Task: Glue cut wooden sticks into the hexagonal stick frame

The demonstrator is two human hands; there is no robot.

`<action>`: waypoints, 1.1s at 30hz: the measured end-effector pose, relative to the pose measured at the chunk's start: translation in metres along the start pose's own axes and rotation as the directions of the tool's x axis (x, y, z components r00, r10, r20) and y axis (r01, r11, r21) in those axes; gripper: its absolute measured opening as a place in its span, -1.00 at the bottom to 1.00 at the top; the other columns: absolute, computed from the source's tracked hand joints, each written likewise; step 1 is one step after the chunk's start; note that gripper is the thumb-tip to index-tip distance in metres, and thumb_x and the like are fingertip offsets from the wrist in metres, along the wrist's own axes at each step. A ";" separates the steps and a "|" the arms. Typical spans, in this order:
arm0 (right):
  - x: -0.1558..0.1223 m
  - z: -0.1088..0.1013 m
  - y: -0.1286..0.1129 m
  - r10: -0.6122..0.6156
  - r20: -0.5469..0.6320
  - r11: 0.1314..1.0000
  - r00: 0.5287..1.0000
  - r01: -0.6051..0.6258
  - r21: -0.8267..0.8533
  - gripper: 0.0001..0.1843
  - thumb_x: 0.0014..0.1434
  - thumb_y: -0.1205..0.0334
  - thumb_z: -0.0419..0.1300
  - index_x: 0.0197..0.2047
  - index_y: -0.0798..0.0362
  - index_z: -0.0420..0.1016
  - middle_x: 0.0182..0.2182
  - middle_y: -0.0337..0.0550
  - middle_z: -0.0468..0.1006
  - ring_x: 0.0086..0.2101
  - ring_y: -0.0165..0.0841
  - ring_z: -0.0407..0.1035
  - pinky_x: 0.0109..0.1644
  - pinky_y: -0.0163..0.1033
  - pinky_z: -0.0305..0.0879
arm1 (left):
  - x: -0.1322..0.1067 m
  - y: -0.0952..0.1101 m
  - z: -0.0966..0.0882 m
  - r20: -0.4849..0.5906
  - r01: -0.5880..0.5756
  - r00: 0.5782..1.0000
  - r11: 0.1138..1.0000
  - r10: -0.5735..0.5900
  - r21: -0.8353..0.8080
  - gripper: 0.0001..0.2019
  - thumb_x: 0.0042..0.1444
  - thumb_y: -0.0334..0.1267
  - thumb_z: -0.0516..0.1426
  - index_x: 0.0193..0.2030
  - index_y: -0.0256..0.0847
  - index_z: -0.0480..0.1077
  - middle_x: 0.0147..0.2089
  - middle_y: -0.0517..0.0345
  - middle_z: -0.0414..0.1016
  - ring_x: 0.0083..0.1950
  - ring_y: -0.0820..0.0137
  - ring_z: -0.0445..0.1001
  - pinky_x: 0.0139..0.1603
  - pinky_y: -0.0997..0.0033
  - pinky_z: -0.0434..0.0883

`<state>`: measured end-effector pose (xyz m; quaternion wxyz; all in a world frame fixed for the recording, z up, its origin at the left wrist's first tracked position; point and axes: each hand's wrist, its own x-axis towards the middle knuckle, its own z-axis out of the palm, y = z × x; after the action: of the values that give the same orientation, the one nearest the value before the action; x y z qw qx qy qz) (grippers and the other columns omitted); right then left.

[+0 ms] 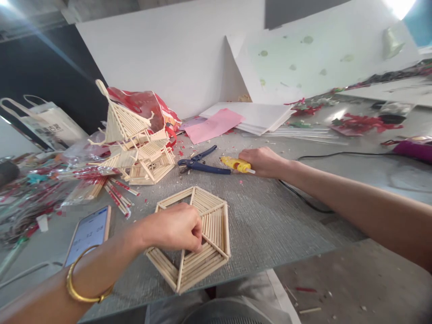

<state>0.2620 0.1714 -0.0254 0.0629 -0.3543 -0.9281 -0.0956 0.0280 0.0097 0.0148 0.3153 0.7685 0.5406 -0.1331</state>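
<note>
Beneath the left hand [178, 226], noting a hexagonal stick panel [215, 225] lying on the desk [270, 225]. Curling that hand over it, hiding the fingertips; cannot tell whether pinching a stick. Beyond, to its right, clamping the right hand [262, 161] around a yellow glue gun [233, 163]. Left of the right hand, noting blue-handled pliers [209, 168] lying close by.

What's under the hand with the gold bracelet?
Under the left hand is part of a six-sided stick frame, with sticks filling some sections. Whatever the hand covers can't be seen.
</note>
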 end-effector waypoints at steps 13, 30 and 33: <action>0.000 0.002 0.001 0.007 -0.009 0.999 1.000 -0.007 -0.032 -0.77 0.12 0.09 0.01 -0.35 0.09 0.30 -0.36 -0.12 0.43 -0.45 -0.41 0.27 -0.48 -0.32 -0.13 | 0.000 -0.002 0.000 -0.011 0.002 1.000 1.000 -0.002 -0.017 -0.84 -0.20 -0.26 0.11 -0.50 -0.25 0.50 -0.58 0.21 0.40 -0.51 0.51 0.31 -0.55 0.53 0.13; 0.000 0.001 0.000 -0.003 0.007 0.998 1.000 0.003 -0.062 -0.77 0.13 0.10 0.00 -0.32 0.09 0.31 -0.32 -0.09 0.44 -0.43 -0.38 0.29 -0.48 -0.31 -0.12 | -0.001 -0.004 0.000 -0.026 -0.012 1.000 0.999 0.012 -0.030 -0.83 -0.17 -0.24 0.12 -0.48 -0.23 0.51 -0.56 0.22 0.42 -0.50 0.51 0.32 -0.52 0.52 0.15; 0.000 0.000 0.000 0.005 0.013 0.998 1.000 -0.004 -0.062 -0.78 0.13 0.11 0.00 -0.32 0.09 0.30 -0.32 -0.09 0.44 -0.42 -0.37 0.29 -0.48 -0.31 -0.12 | -0.001 -0.005 0.001 -0.021 -0.011 1.000 0.999 0.010 -0.035 -0.83 -0.17 -0.24 0.12 -0.48 -0.23 0.51 -0.55 0.21 0.43 -0.50 0.51 0.32 -0.52 0.52 0.15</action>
<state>0.2616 0.1714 -0.0257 0.0458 -0.3589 -0.9243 -0.1218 0.0235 0.0094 0.0134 0.3239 0.7671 0.5420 -0.1140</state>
